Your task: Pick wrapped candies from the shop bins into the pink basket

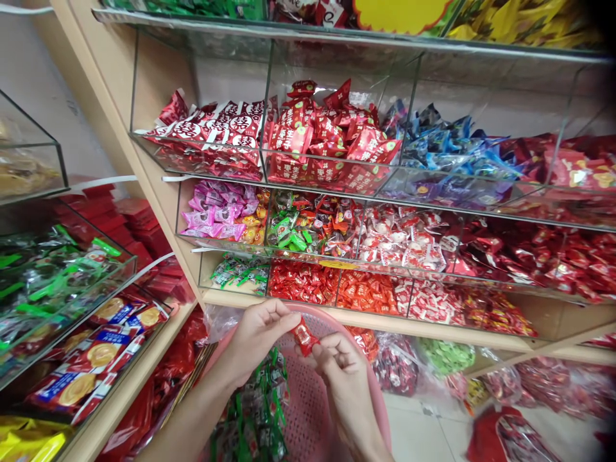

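Observation:
A small candy in a shiny red wrapper [304,336] is held between my two hands, above a pink plastic basket [320,410]. My left hand [262,333] pinches its upper left end with thumb and fingertips. The lower right end is gripped by my right hand [341,372], fingers curled. Inside the basket, candies in green and dark wrappers [260,410] lie heaped on the left side, partly hidden by my forearms. Just beyond my hands is a clear bin of small red candies [304,282], and beside it one of orange-red candies [366,292].
Wooden shelves carry clear bins of wrapped sweets, among them red packets [332,131], blue ones [447,138] and purple ones [219,205]. At the left, another shelf holds green-wrapped sweets [67,269] and biscuit packs [101,350]. Filled plastic bags [397,362] sit under the shelf, above floor tiles [414,427].

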Available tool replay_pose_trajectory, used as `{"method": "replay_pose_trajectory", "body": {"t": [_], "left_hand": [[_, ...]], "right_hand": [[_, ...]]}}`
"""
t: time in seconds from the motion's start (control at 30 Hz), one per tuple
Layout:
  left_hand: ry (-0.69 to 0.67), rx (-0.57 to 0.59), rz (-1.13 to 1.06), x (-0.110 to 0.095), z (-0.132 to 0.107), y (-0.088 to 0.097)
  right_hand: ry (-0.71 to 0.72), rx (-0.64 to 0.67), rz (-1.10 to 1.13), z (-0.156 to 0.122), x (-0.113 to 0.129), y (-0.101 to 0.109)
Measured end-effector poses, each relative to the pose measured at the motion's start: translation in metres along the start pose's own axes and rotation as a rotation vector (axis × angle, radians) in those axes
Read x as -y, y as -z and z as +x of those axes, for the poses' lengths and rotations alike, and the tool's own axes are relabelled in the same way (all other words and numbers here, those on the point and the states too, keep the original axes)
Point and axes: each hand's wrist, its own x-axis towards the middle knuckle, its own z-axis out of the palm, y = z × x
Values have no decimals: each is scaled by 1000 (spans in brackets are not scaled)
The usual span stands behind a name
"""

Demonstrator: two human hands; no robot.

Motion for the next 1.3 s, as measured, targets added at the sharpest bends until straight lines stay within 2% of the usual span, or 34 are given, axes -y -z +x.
{"method": "replay_pose_trajectory", "body": {"t": [0.23, 0.43, 0.57, 0.67, 0.87, 0.97, 1.13, 1.3], "left_hand": [[-20, -56, 59, -2, 0, 0], [30, -92, 35, 8, -6, -1], [13, -56, -38, 12, -9, -1], [-19, -57, -5, 12, -11, 1], [-165, -2, -107, 13, -19, 4], [-178, 10, -134, 13, -22, 5], [-135, -8, -169, 11, -25, 5], [-89, -61, -142, 10, -27, 2]], "right_hand": [[-7, -1, 9, 0, 0, -2], [119, -31, -141, 14, 11, 10], [248, 21, -270, 12, 12, 13], [365, 82, -356, 7, 8, 15], [823, 136, -662, 5, 6, 20], [979, 142, -745, 5, 6, 21], [1103, 144, -846, 3, 9, 19], [1144, 151, -906, 3, 10, 20]]}}
